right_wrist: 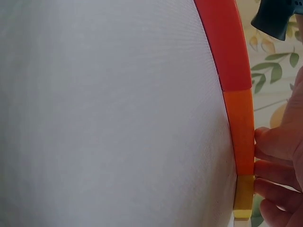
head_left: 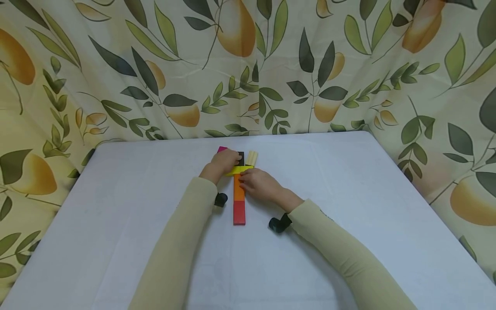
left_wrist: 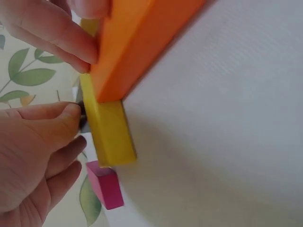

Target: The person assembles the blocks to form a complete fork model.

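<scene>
A row of coloured blocks lies on the white table. A red block (head_left: pixel 239 213) sits at the near end, and an orange block (head_left: pixel 239 187) lies end to end with it. Across the orange block's far end runs a yellow block (head_left: pixel 234 171). Behind the yellow one is a black block (head_left: pixel 241 158), partly hidden, which my left hand (head_left: pixel 224 161) pinches between thumb and index finger. My right hand (head_left: pixel 263 185) rests its fingertips along the right side of the orange block and at the yellow block. In the left wrist view a pink block (left_wrist: pixel 109 189) shows beyond the yellow block's end.
Pale cream blocks (head_left: pixel 252 158) lie beyond the yellow block, right of the black one. A white cloth covers the table (head_left: pixel 116 241). A leaf-and-fruit patterned curtain (head_left: pixel 240 99) hangs close behind its far edge. Black wrist cameras (head_left: pixel 280 224) stick out below both wrists.
</scene>
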A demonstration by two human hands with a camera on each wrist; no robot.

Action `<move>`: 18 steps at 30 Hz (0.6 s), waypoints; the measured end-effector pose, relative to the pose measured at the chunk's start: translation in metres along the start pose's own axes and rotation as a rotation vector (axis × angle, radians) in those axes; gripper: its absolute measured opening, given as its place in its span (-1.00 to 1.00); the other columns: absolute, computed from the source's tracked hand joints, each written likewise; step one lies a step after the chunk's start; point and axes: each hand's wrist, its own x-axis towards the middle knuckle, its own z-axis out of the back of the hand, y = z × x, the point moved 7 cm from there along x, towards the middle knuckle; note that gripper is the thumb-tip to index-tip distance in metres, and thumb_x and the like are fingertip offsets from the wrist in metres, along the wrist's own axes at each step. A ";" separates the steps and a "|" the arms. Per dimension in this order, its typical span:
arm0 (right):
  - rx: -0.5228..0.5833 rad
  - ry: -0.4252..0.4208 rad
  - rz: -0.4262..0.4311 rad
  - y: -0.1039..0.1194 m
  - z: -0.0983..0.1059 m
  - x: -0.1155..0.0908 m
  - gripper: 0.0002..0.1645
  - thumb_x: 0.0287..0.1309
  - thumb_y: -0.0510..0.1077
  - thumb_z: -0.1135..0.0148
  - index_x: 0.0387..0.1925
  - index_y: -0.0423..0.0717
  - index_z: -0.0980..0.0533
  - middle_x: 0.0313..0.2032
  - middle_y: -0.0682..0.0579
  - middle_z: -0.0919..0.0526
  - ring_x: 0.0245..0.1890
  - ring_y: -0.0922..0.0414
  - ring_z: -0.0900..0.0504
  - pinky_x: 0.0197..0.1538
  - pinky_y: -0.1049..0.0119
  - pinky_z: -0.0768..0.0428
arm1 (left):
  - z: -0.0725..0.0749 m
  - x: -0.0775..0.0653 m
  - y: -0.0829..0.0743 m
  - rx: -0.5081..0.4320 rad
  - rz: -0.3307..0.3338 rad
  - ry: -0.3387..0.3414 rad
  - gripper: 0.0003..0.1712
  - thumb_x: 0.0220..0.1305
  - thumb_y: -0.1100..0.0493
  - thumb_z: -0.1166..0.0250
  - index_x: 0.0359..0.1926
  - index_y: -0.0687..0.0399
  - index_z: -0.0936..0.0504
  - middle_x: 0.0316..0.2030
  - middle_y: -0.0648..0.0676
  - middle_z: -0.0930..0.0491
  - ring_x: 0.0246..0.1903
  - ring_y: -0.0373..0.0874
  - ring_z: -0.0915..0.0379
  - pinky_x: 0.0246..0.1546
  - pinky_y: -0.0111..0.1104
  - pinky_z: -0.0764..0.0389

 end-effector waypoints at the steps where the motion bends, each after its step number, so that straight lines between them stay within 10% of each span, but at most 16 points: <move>1: 0.002 0.002 -0.002 0.000 0.000 0.000 -0.69 0.18 -0.14 -0.20 -0.07 -0.20 -0.59 -0.08 -0.07 -0.60 -0.04 0.08 -0.52 0.09 0.25 -0.44 | 0.001 0.000 -0.001 0.027 -0.012 -0.003 -0.60 0.37 0.17 -0.04 0.20 0.10 -0.44 0.11 0.08 -0.46 -0.02 -0.05 -0.34 0.14 -0.23 -0.31; 18: -0.039 0.007 -0.018 0.002 0.001 -0.001 -0.68 0.17 -0.11 -0.20 -0.07 -0.16 -0.60 -0.07 -0.04 -0.59 -0.04 0.10 -0.52 0.08 0.26 -0.45 | 0.025 0.000 0.035 0.104 0.033 -0.067 -0.53 0.33 0.22 -0.10 0.24 0.23 -0.34 0.08 0.21 -0.44 0.00 0.05 -0.33 0.15 -0.18 -0.31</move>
